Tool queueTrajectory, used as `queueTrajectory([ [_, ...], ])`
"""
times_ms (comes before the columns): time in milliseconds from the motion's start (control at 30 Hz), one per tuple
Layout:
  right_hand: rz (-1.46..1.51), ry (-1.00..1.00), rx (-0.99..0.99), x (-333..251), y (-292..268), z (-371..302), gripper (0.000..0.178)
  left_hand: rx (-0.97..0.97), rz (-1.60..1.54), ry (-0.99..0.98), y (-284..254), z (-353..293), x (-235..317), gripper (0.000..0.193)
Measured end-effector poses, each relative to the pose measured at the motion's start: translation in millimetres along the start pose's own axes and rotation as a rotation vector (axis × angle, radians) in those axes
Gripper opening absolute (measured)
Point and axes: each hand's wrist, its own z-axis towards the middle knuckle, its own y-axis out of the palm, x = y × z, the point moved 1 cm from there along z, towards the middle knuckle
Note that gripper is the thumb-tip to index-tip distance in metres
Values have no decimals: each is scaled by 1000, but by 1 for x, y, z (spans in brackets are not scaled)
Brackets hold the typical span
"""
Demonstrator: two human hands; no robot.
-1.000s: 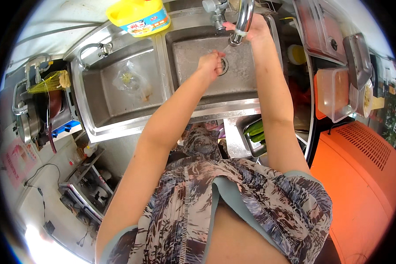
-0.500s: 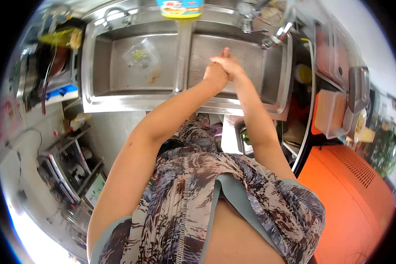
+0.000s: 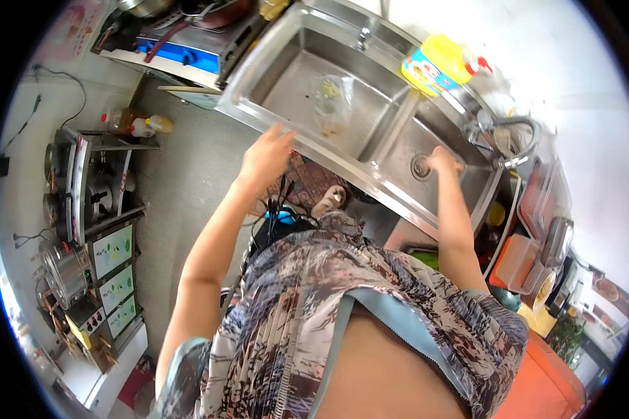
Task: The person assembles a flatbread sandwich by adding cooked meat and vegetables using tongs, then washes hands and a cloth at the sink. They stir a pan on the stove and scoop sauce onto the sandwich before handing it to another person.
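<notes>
Here, left fingers (image 3: 279,138) spread, empty, right fingers (image 3: 439,155) curled over sink (image 3: 398,152), hold unclear, yellow bottle (image 3: 445,58), blue printed label (image 3: 426,74).

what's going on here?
A person is at a double-basin stainless-steel sink. The left hand is by its front rim, contact unclear; the right hand is at the right basin, near the round metal drain. Neither visibly holds anything. A clear plastic bag lies in the left basin; a yellow bottle with a red top stands behind.
</notes>
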Motion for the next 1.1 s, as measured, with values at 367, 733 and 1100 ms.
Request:
queueTrajectory([
  [367, -1, 109, 173, -312, 135, 68, 63, -224, 77, -959, 20, -367, -244, 37],
  [733, 1550, 409, -142, -281, 136, 103, 21, -343, -271, -993, 87, -414, -315, 36],
  [1100, 2024, 124, -988, -446, 117, -141, 33, -234, -668, -1172, 109, -407, -334, 32],
])
